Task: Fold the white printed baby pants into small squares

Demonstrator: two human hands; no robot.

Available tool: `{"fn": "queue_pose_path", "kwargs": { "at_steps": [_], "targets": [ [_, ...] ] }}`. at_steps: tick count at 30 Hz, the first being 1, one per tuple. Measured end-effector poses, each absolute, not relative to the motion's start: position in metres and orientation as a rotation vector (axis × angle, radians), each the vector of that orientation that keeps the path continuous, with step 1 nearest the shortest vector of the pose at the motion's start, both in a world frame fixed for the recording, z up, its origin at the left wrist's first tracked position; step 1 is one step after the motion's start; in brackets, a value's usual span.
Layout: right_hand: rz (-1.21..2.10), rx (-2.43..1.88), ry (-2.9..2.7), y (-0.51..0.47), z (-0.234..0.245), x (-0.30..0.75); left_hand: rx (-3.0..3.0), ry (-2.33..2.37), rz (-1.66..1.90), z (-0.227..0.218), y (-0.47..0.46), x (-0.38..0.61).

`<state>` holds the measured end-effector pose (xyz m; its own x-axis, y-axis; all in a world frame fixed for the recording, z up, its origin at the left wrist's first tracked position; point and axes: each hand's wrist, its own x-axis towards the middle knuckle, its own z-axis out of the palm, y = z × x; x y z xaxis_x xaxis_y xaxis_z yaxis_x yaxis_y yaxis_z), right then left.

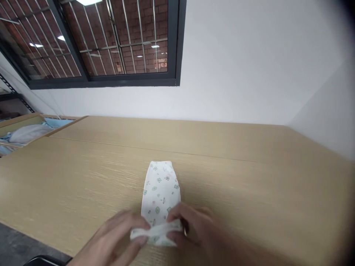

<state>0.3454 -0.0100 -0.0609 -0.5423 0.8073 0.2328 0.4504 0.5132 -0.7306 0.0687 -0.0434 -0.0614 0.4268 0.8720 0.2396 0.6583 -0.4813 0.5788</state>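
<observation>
A white folded diaper (pixel 161 192) with small green and pink prints lies lengthwise on the light wooden table (pixel 249 173). My left hand (pixel 116 236) and my right hand (pixel 194 229) are both at its near end. The fingers of each hand pinch the near edge of the diaper, which is bunched up between them. Both hands are slightly blurred. The far end of the diaper lies flat on the table.
A wooden bin (pixel 30 131) with blue and white items stands at the far left beside the table. A dark-framed window (pixel 105 44) and a white wall (pixel 249 62) are behind the table. The floor shows at the lower left.
</observation>
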Motion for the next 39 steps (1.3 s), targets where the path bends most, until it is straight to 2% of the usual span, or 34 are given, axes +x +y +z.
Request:
{"fn": "queue_pose_path", "kwargs": {
  "at_steps": [5, 8, 14, 18, 21, 25, 29, 32, 39],
  "targets": [
    [0.711, -1.071, -2.129, 0.061, -0.059, 0.339, 2.199, 1.358, 0.878, -0.058, 0.03, 0.093],
    [0.608, -1.134, -2.097, 0.106, -0.076, 0.329, 2.222, 1.539, 0.959, -0.073, 0.083, 0.108],
    [0.518, -1.305, -2.09, 0.164, -0.116, 0.314, 2.34, 1.736, 0.864, -0.103, 0.142, 0.122],
    [0.372, -1.281, -2.069, 0.162, -0.122, 0.314, 2.418, 1.772, 0.851, -0.1, 0.113, 0.125],
    [0.249, -1.063, -2.182, 0.135, -0.108, 0.312, 2.563, 1.712, 0.772, -0.106, 0.057, 0.133],
    [0.473, -0.636, -2.541, 0.09, -0.087, 0.301, 2.877, 1.707, 0.671, -0.15, -0.011, 0.146],
    [0.728, -0.317, -2.736, 0.066, -0.091, 0.288, 3.043, 1.751, 0.697, -0.195, -0.033, 0.15],
    [0.726, -0.274, -2.778, 0.068, -0.107, 0.283, 3.056, 1.802, 0.628, -0.205, -0.032, 0.151],
    [0.312, -0.508, -2.83, 0.121, -0.132, 0.289, 3.152, 1.863, 0.611, -0.205, -0.025, 0.148]
  ]
}}
